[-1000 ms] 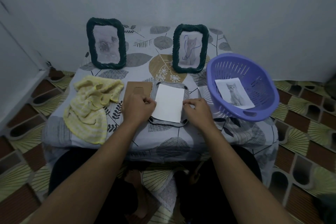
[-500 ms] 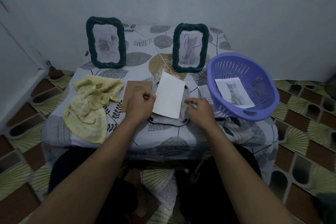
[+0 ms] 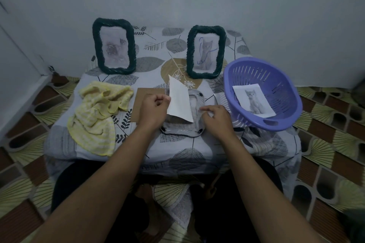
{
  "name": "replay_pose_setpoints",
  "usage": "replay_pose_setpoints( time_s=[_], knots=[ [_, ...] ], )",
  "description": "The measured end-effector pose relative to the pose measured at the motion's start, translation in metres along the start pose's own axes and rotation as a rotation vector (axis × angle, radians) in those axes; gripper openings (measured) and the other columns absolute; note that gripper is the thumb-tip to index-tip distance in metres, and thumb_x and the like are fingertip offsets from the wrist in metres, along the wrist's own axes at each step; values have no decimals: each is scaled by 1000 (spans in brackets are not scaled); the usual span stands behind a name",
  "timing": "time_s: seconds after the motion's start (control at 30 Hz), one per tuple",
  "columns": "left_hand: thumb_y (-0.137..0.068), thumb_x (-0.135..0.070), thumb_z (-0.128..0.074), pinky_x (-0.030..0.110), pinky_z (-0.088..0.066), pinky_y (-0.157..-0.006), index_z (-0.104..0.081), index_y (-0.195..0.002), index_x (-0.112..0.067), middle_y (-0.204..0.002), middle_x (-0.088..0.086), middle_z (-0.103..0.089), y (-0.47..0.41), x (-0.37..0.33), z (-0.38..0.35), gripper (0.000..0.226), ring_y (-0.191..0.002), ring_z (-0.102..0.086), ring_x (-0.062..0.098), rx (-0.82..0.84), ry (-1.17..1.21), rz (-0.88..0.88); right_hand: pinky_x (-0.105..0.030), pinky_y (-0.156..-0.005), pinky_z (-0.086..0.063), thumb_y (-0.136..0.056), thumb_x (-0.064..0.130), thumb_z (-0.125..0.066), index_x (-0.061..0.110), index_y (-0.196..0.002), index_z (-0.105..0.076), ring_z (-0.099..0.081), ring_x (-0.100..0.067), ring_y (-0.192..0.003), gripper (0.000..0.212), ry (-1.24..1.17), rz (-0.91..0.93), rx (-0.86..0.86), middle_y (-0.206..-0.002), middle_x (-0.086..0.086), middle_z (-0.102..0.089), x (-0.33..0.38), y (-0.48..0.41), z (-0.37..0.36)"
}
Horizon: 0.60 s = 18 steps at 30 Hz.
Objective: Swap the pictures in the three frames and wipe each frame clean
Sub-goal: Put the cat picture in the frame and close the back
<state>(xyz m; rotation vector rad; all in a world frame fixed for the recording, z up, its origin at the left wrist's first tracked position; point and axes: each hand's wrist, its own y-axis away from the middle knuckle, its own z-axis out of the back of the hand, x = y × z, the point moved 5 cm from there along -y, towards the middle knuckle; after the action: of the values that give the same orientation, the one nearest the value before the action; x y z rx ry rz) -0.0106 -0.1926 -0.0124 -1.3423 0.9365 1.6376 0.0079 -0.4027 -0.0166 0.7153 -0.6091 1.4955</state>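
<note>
Three frames to redo, one of them opened: dark picture frame (image 3: 183, 124) laid face down at the near middle of the leaf-print tablecloth (image 3: 177, 148), back off. Raised off it on a tilt: white rectangular paper print (image 3: 180, 102), blank side to camera, pinched at its left edge by the left hand (image 3: 156, 107), apparently pulled for the swap. Right hand (image 3: 215, 118) holding nothing, lightly bent fingertips on the frame's right rim, likely steadying it. Just left, partly under the left hand: brown cardboard backing board (image 3: 142, 100), set aside. Further left: crumpled yellow striped cloth (image 3: 98, 112), handy for wiping. Upright at the far edge: left dark green rope-twist frame (image 3: 114, 46) and right dark green rope-twist frame (image 3: 206, 51), pictures in place. Far right: purple slotted plastic basket (image 3: 262, 73) with a cat print (image 3: 253, 100), probably waiting its turn.
</note>
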Motion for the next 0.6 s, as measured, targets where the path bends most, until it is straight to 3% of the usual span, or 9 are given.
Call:
replay_pose_setpoints(
  time_s=[0.1, 0.2, 0.27, 0.37, 0.5, 0.6],
  knots=[
    [-97, -22, -63, 21, -50, -70, -66, -83, -22, -84, -3, -70, 4, -8, -5, 14, -80, -64, 8, 48, 48, -39, -33, -102, -45, -99, 26, -52, 19, -115, -74, -58, -16, -112, 28, -111, 27, 10, -122, -4, -66, 6, -1, 0],
    [-97, -20, -64, 28, -54, -79, -68, -87, -20, -88, 0, -73, 4, -9, -8, 10, -85, -65, 12, 93, 156, -21, -32, -95, -45, -102, 26, -47, 6, -111, -72, -60, -20, -110, 33, -229, -33, 53, -120, -8, -70, 12, 1, 0],
    [-97, -17, -63, 31, -55, -81, -68, -90, -15, -90, 3, -73, 4, -9, -9, 8, -85, -65, 13, 121, 218, 8, -33, -95, -45, -102, 28, -48, 13, -105, -73, -61, -17, -109, 30, -304, -68, 68, -117, -2, -72, 12, -1, -2],
    [-97, -13, -62, 22, -53, -69, -67, -90, -12, -85, 1, -72, 6, -12, -10, 9, -73, -65, 5, 133, 280, 27, -29, -86, -49, -100, 28, -56, 20, -107, -71, -63, -10, -94, 18, -445, -110, 81, -106, 4, -73, 10, -4, -3],
    [-94, -18, -67, 22, -52, -69, -67, -87, -16, -84, 2, -71, 4, -8, 2, 8, -75, -66, 7, 38, 101, -21, -24, -79, -54, -93, 21, -69, 14, -104, -68, -65, -12, -88, 13, -537, -131, 4, -94, 2, -70, 3, -6, 1],
    [-87, -22, -74, 22, -51, -70, -65, -90, -18, -82, 1, -69, 0, -3, 9, 10, -76, -64, 12, -53, -101, -82, -28, -85, -55, -87, 19, -76, 17, -91, -71, -69, -15, -88, 7, -478, -145, -22, -89, -1, -73, -4, -8, 2]
  ],
)
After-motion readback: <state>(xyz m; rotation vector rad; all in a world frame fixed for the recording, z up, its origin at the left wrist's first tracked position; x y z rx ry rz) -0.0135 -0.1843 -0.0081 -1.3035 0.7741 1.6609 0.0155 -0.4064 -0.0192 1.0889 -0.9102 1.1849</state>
